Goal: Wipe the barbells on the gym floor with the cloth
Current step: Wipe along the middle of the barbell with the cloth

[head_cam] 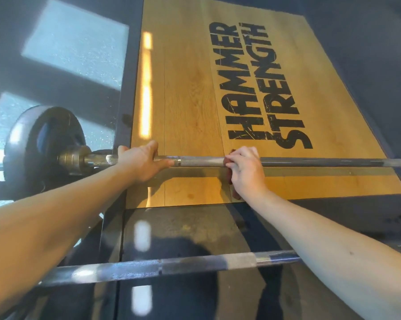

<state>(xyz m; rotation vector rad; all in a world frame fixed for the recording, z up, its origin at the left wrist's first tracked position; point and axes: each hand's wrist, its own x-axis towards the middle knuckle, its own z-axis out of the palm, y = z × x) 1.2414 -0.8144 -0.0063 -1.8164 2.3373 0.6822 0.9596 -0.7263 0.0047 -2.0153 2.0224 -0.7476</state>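
Right hand (pixel 245 172): fingers curled over the far barbell (pixel 201 161), pinching a dark red cloth (pixel 227 160) round the shaft; a tail of the cloth hangs below the wrist. Wrapping it round, by my judgement, lets one pass clean the bar's whole girth.

Left hand (pixel 141 161): laid on the same shaft close to the collar (pixel 74 155), fingers folded over the far side, thumb along the knurling. Likely purpose: steadying the bar so it does not roll under the wiping.

Far barbell: lies across the near end of the wooden platform (pixel 183 88). A black weight plate (pixel 40 144) sits on its left end, off the wood; the right end runs out of view.

Near barbell (pixel 171 265): on the dark floor (pixel 218 227), closer to the person, passing beneath both forearms, touched by neither hand. Whether it has been wiped cannot be told.
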